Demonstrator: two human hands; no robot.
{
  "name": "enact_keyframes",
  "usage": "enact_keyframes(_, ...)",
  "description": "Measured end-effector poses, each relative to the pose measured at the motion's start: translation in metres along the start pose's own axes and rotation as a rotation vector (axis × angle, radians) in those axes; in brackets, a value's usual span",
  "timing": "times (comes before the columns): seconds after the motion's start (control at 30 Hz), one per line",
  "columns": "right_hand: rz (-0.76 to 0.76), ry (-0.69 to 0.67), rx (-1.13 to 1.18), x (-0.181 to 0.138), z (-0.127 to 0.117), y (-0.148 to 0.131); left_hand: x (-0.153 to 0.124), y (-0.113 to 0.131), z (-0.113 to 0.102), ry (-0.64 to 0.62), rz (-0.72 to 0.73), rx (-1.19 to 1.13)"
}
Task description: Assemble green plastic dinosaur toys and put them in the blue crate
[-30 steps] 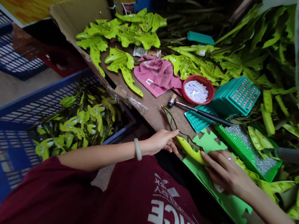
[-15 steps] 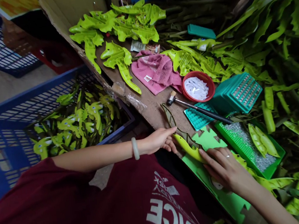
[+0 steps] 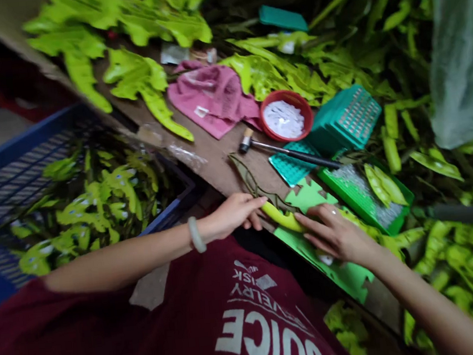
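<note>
A curved yellow-green plastic toy part [image 3: 280, 216] lies between my hands above the green foam mat [image 3: 349, 278]. My left hand [image 3: 235, 211] pinches its narrow far end between thumb and fingers. On the near end, my right hand [image 3: 336, 232] rests its long fingers and holds the part down; its thumb is hidden. Just beyond my left fingertips lies a thin olive-coloured strip with loops [image 3: 248, 179]. A hammer [image 3: 292, 152] with a black handle lies across a teal perforated tray [image 3: 291, 164].
A red bowl of white pieces [image 3: 285, 118], stacked teal trays [image 3: 348, 119] and a green tray of small metal bits [image 3: 357, 188] stand beyond. A pink cloth [image 3: 212, 96] lies near yellow-green shells [image 3: 139, 86]. At left, a blue crate [image 3: 20, 145] holds similar toys.
The view has shifted, so the bench items sit further left and higher. Both hands keep their hold on the plastic toy part, with little visible change in grip.
</note>
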State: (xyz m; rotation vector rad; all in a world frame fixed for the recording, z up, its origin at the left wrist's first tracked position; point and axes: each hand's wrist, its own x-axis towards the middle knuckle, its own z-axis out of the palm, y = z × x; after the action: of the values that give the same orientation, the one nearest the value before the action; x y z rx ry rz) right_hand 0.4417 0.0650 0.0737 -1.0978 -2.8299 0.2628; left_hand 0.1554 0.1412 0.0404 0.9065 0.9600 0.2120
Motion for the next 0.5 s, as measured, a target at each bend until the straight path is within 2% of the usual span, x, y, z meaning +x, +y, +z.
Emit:
enact_keyframes(0.07,0.001,-0.027,0.018,0.0,0.0,0.001,-0.011,0.01,-0.008,-0.051,0.027,0.37)
enact_keyframes(0.1,0.002,-0.042,0.018,-0.001,0.0,0.003,-0.017,0.016,-0.009,-0.016,0.109,0.61)
enact_keyframes(0.13,0.005,-0.05,0.021,-0.002,0.0,0.004,-0.021,0.02,-0.008,0.056,0.243,0.836)
enact_keyframes(0.2,0.043,-0.025,0.07,-0.004,0.001,0.005,-0.024,0.024,0.002,0.17,0.602,1.156)
enact_keyframes(0.27,0.108,0.069,0.174,-0.005,0.001,0.007,-0.016,0.018,0.018,0.12,0.938,1.328)
enact_keyframes(0.33,0.171,0.202,0.28,-0.005,0.0,0.008,0.002,0.005,0.032,-0.003,1.146,1.439)
enact_keyframes(0.4,0.217,0.339,0.361,-0.006,-0.003,0.009,0.021,-0.008,0.038,-0.056,1.235,1.519)
enact_keyframes(0.5,0.318,0.597,0.49,-0.011,-0.012,0.005,0.037,-0.018,0.034,-0.064,1.266,1.546)
